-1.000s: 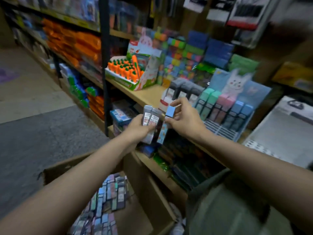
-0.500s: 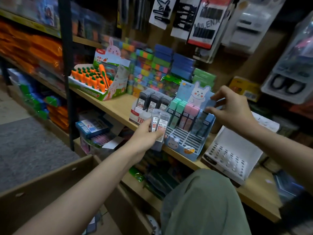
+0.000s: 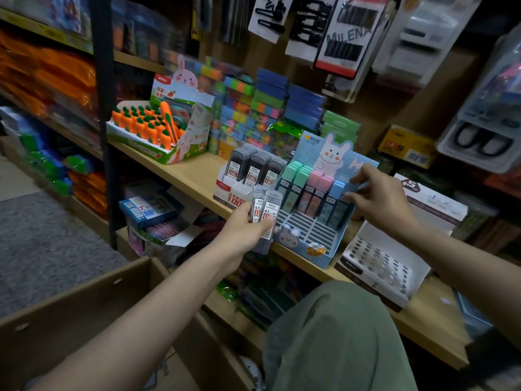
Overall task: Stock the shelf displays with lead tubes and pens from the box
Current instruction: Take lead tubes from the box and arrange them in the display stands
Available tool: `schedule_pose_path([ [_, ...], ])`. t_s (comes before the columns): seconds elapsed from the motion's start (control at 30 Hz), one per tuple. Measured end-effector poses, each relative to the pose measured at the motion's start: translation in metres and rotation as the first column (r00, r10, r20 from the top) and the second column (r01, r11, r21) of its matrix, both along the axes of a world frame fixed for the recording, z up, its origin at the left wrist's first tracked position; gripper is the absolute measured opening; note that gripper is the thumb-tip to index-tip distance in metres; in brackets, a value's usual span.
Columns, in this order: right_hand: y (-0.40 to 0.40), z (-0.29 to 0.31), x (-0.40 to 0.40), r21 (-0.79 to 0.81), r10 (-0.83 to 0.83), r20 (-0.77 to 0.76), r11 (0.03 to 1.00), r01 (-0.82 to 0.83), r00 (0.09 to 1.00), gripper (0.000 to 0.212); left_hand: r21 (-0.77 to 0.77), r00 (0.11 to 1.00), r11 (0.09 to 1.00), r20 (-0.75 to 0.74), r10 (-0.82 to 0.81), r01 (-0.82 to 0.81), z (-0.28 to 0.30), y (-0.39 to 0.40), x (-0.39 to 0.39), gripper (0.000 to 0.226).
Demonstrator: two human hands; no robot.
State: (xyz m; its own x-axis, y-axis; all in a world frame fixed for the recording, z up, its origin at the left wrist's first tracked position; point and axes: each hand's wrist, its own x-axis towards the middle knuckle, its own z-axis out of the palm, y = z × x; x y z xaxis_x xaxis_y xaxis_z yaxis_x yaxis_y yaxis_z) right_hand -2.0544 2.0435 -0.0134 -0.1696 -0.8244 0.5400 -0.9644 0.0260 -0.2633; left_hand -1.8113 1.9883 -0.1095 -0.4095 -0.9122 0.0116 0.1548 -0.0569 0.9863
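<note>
My left hand [image 3: 244,231] grips a small bunch of grey lead tubes [image 3: 266,210] upright in front of the shelf edge. Behind them stands a white display [image 3: 239,190] filled with dark lead tubes. Beside it a blue rabbit display [image 3: 307,235] holds green, pink and blue tubes in its back rows, with bare slots in front. My right hand [image 3: 379,197] is at the blue tubes [image 3: 335,204] on that display's right side, thumb and fingers pinching the top of one. The cardboard box [image 3: 84,300] sits low at the left.
A carrot-pen display [image 3: 158,134] stands further left on the wooden shelf [image 3: 194,176]. A white tray with round holes [image 3: 377,266] lies right of the rabbit display. Coloured packs are stacked behind, carded goods hang above, and my knee [image 3: 332,328] is below the shelf.
My right hand carried a blue tube from beside my left hand to the right side of the rabbit display. The view swung right and up, away from the box's inside.
</note>
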Motion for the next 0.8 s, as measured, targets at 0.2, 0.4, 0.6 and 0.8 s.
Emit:
schedule_pose_path([
  [0.2,0.0,-0.001,0.0,0.019,-0.047,-0.126,0.999,0.05,0.991,0.024,0.013,1.0,1.0,-0.005,-0.007,0.007,-0.001,0.002,-0.001,0.02],
  [0.4,-0.002,-0.007,0.005,-0.001,-0.089,-0.211,0.996,0.091,0.974,0.021,0.0,0.999,0.999,0.0,-0.032,0.032,0.0,0.005,-0.002,0.018],
  [0.6,0.003,-0.007,0.012,0.025,-0.117,-0.173,0.992,0.123,0.978,0.032,-0.017,0.999,0.999,-0.012,-0.045,0.044,-0.001,0.008,-0.003,0.018],
  [0.8,0.01,-0.009,0.057,0.084,0.028,0.438,0.994,-0.072,0.898,0.025,-0.051,0.997,0.997,-0.04,-0.066,0.064,0.003,0.01,-0.003,0.021],
])
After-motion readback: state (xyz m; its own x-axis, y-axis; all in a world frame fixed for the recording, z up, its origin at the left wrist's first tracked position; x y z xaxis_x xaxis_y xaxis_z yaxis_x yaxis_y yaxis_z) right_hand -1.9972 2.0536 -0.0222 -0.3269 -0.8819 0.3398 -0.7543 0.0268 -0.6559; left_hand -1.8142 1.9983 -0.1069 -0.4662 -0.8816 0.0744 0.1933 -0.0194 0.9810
